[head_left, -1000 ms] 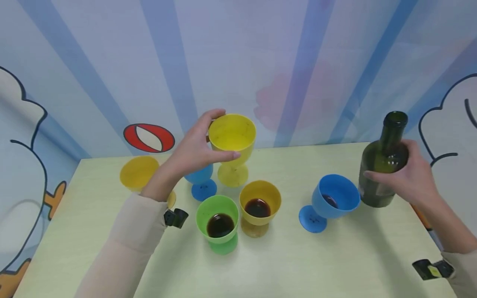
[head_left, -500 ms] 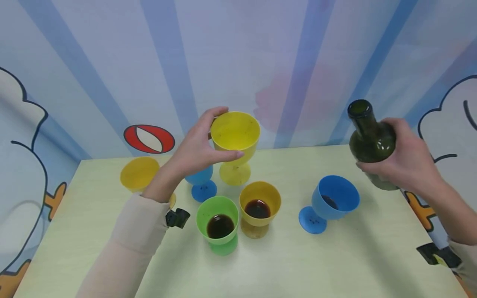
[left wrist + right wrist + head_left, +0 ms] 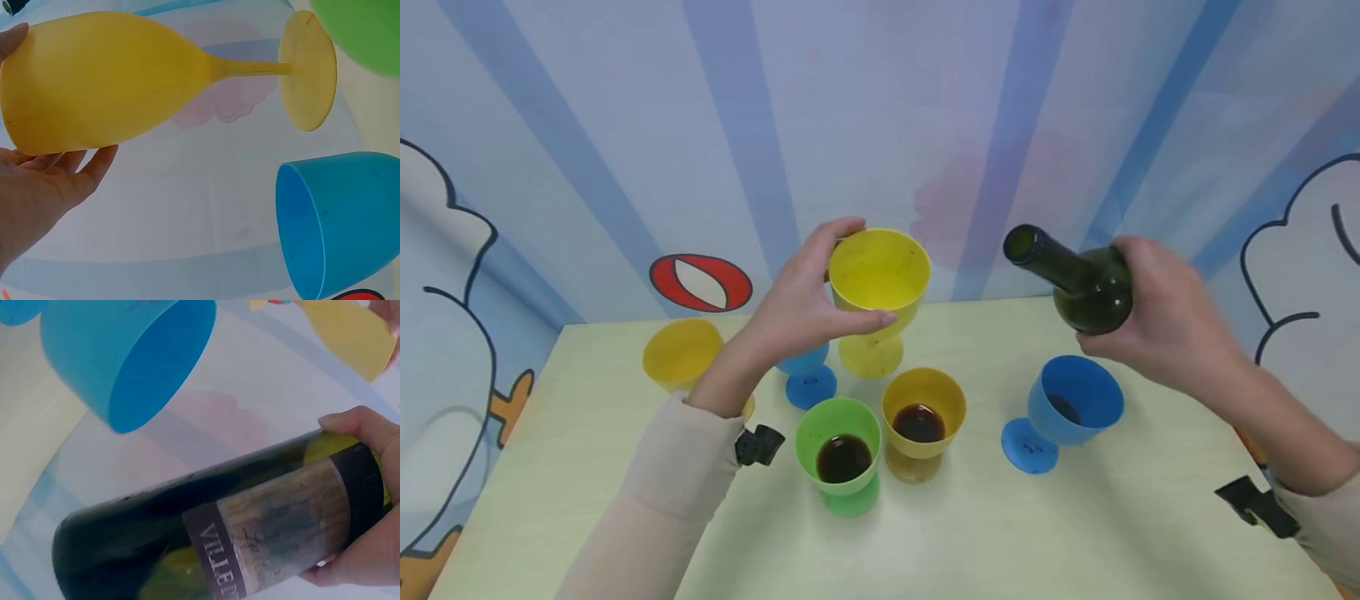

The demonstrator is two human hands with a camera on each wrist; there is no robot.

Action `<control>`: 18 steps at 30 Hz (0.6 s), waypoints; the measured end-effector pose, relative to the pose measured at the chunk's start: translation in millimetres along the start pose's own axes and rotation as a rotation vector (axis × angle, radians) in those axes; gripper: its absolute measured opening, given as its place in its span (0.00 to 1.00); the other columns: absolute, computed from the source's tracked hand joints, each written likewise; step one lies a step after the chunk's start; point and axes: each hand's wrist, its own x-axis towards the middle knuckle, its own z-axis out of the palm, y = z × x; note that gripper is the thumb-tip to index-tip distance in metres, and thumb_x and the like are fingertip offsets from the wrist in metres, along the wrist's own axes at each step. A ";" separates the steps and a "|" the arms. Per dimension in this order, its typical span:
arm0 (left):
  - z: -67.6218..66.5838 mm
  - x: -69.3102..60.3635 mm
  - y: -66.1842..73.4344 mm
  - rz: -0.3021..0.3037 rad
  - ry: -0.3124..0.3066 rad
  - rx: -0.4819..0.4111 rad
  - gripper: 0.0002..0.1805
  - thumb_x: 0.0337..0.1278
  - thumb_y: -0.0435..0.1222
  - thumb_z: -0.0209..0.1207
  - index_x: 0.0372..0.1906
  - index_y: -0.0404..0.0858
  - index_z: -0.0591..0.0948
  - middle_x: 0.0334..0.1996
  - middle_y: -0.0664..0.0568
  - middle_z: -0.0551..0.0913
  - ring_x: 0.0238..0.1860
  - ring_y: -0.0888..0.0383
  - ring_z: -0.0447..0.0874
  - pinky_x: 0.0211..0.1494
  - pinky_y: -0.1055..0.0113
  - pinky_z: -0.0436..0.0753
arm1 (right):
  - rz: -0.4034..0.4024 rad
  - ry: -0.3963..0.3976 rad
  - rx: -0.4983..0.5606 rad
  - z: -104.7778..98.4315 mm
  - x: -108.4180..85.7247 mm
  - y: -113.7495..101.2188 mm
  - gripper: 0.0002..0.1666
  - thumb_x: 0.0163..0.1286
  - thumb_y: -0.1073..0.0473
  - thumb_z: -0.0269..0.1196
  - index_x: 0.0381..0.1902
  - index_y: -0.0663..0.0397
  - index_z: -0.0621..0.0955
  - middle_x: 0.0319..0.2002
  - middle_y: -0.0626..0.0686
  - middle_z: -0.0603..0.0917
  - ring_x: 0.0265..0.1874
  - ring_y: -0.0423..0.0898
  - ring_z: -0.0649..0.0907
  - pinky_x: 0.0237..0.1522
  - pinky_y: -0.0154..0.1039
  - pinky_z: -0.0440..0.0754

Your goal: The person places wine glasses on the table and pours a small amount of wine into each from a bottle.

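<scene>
My left hand (image 3: pixel 793 304) grips the bowl of a bright yellow goblet (image 3: pixel 883 275), thumb in front and fingers behind. In the left wrist view the goblet (image 3: pixel 106 81) is off the table, its stem and round foot exposed; the head view shows no dark liquid inside. My right hand (image 3: pixel 1172 321) holds a dark green wine bottle (image 3: pixel 1093 296) around its body, above and behind a blue goblet (image 3: pixel 1075 400). The bottle tilts left, its open mouth towards the yellow goblet but apart from it. A label (image 3: pixel 275 525) shows in the right wrist view.
A green goblet (image 3: pixel 838 433) and an amber one (image 3: pixel 922 412) hold dark liquid at the table's middle. Partly behind my left arm stand another yellow goblet (image 3: pixel 681 354) and a blue one (image 3: pixel 811 386). A printed cloth (image 3: pixel 880 117) hangs behind the table (image 3: pixel 1000 542).
My right hand has lifted the bottle and carried it left, tipping it from nearly upright to a strong leftward lean. The yellow goblet in my left hand has shifted slightly right.
</scene>
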 end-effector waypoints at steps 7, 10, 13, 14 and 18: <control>0.5 0.1 1.8 0.016 0.005 0.004 0.48 0.39 0.40 0.70 0.66 0.36 0.57 0.62 0.48 0.64 0.54 0.53 0.68 0.55 0.55 0.70 | -0.030 0.017 -0.093 8.7 6.1 -15.0 0.39 0.33 0.67 0.73 0.44 0.71 0.67 0.36 0.67 0.73 0.36 0.62 0.71 0.36 0.61 0.67; 0.9 0.3 2.5 0.020 -0.001 0.011 0.48 0.39 0.40 0.70 0.66 0.36 0.57 0.62 0.48 0.64 0.54 0.53 0.68 0.55 0.54 0.71 | -0.011 -0.012 -0.140 10.8 7.5 -20.8 0.40 0.34 0.64 0.74 0.45 0.70 0.67 0.40 0.68 0.72 0.40 0.64 0.71 0.39 0.63 0.65; 1.7 0.5 2.2 0.021 -0.008 0.015 0.48 0.38 0.40 0.70 0.66 0.36 0.57 0.62 0.47 0.64 0.54 0.52 0.68 0.55 0.54 0.71 | -0.009 -0.026 -0.196 12.9 8.9 -25.5 0.42 0.34 0.62 0.75 0.46 0.70 0.67 0.44 0.69 0.71 0.43 0.65 0.70 0.41 0.64 0.65; 1.9 0.6 2.1 0.021 -0.008 0.017 0.48 0.38 0.40 0.70 0.66 0.36 0.57 0.62 0.48 0.64 0.54 0.53 0.67 0.55 0.54 0.71 | -0.010 -0.027 -0.213 13.5 9.5 -26.9 0.42 0.34 0.62 0.75 0.47 0.70 0.67 0.45 0.69 0.71 0.44 0.65 0.70 0.42 0.64 0.65; 1.8 0.5 2.2 0.023 -0.007 0.023 0.48 0.38 0.40 0.70 0.66 0.36 0.57 0.62 0.48 0.64 0.54 0.53 0.67 0.55 0.54 0.70 | -0.027 -0.011 -0.258 16.0 11.6 -30.3 0.41 0.34 0.61 0.75 0.46 0.69 0.67 0.44 0.69 0.71 0.44 0.65 0.70 0.42 0.64 0.65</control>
